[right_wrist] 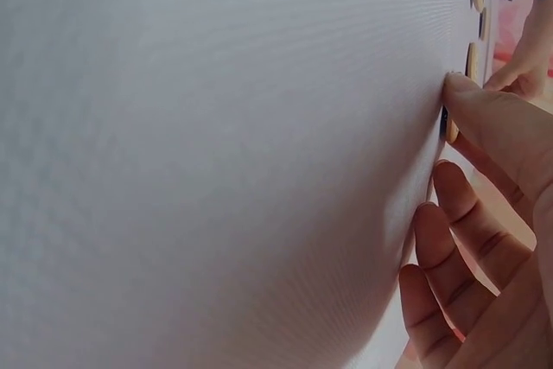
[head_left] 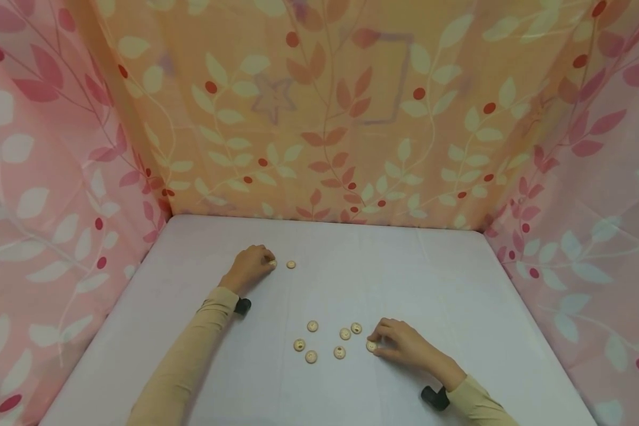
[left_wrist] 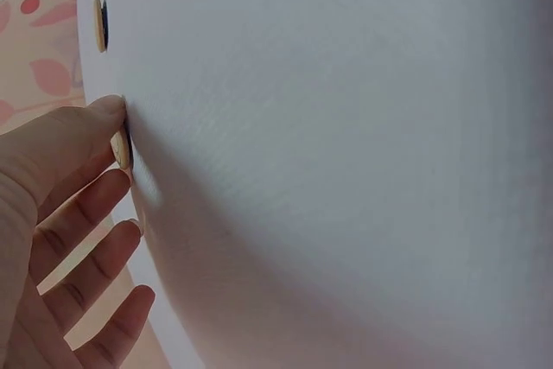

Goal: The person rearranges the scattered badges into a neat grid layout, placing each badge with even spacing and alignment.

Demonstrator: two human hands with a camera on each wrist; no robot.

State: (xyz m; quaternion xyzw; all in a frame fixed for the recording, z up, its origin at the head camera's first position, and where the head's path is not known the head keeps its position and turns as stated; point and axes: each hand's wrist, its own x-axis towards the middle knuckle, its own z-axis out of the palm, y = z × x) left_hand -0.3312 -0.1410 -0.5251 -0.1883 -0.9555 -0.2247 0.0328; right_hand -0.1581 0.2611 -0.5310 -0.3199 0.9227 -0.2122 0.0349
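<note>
Near the table's back left, my left hand (head_left: 249, 267) pinches a small round wooden disc (head_left: 273, 264) between thumb and finger, down at the cloth. Just to its right lies another disc (head_left: 291, 264) by itself. In the left wrist view the held disc (left_wrist: 122, 149) shows edge-on below the thumb tip. My right hand (head_left: 404, 343), toward the front right, grips a disc (head_left: 371, 346) marked on its face; the right wrist view shows this disc (right_wrist: 452, 125) under the thumb. Several discs lie left of that hand, among them one with a dark mark (head_left: 339, 352).
A white cloth covers the table (head_left: 436, 278). More discs, such as one at the group's left (head_left: 299, 345), lie around the middle front. A patterned orange curtain (head_left: 319, 118) closes the back, and pink curtains (head_left: 48, 177) hang at both sides. Each wrist wears a dark camera mount (head_left: 435, 398).
</note>
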